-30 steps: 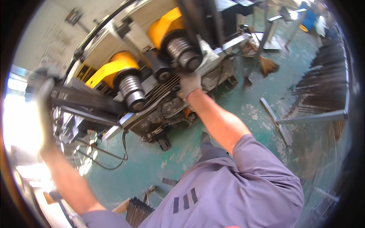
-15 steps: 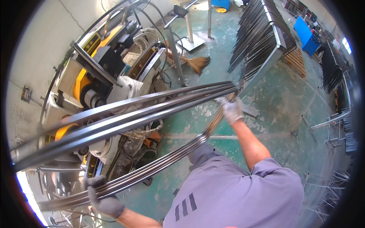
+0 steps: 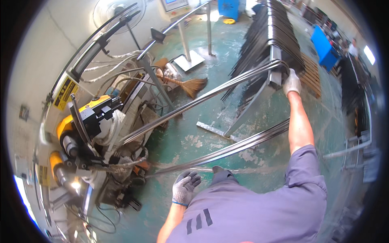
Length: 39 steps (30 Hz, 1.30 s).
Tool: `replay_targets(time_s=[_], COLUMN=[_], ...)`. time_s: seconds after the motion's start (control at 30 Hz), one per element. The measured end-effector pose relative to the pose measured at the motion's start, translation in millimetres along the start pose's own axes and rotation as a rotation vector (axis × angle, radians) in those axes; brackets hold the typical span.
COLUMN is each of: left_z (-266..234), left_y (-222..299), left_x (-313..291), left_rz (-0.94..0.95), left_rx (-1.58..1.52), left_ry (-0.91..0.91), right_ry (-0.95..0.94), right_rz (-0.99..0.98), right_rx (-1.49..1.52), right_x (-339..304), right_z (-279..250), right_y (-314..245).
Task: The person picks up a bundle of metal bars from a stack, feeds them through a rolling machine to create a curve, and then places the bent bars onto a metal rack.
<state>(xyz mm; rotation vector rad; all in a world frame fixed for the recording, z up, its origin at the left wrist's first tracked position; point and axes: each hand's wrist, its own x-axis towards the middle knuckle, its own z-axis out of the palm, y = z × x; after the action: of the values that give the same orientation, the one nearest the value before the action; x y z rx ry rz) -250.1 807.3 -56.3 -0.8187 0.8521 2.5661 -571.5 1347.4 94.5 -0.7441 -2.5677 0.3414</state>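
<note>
Several long metal bars (image 3: 210, 91), each bent into a wide U, form one bundle that reaches across the floor. My right hand (image 3: 292, 83), in a pale knit glove, is closed around the bundle's short middle section beside the end of the rack (image 3: 275, 56). One bend of the bars lies at the rack's top rail; the lower legs (image 3: 239, 145) pass behind my forearm and stretch left toward the machine. My left hand (image 3: 185, 187), in a grey-white glove, is off the bars in front of my torso, fingers apart and holding nothing.
Dark bent bars (image 3: 248, 44) hang densely along the rack. On the left stands a machine (image 3: 87, 117) with yellow and black parts and hoses. A straw broom (image 3: 193, 86) lies near a metal stand (image 3: 189, 60). A wooden pallet (image 3: 311, 77) and blue cabinet (image 3: 324, 46) are farther right.
My right hand has carried the bar bundle up and right to the rack's end. The left hand has let go of the lower legs and drawn in toward my torso.
</note>
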Motion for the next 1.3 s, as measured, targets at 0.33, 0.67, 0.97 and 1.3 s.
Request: replay_targets(time_s=[0.33,0.67,0.97,1.3], left_z=[41.7,-140.0,-289.9,-435.7], left_y=[8.5,-95.5,-140.6,-231.5], left_x=[-25.0,-208.0,-532.4,-852.3], left_rz=[0.43,0.625,0.952,0.242], left_rx=[0.354,0.567,0.619,0.72], left_ry=[0.325,1.168,1.881,2.827], right_ry=[0.101,-0.819,-1.138,-1.208], right_rz=[-0.218,-0.727,-1.182,-1.666], right_rx=[0.095,-0.102,0.042,0.406], right_x=[91.0,-377.9,-623.8,-945.1], right_z=[160.8,263.4,232.1,2.1], right_y=[-22.8,84.0,-60.7,-298.6])
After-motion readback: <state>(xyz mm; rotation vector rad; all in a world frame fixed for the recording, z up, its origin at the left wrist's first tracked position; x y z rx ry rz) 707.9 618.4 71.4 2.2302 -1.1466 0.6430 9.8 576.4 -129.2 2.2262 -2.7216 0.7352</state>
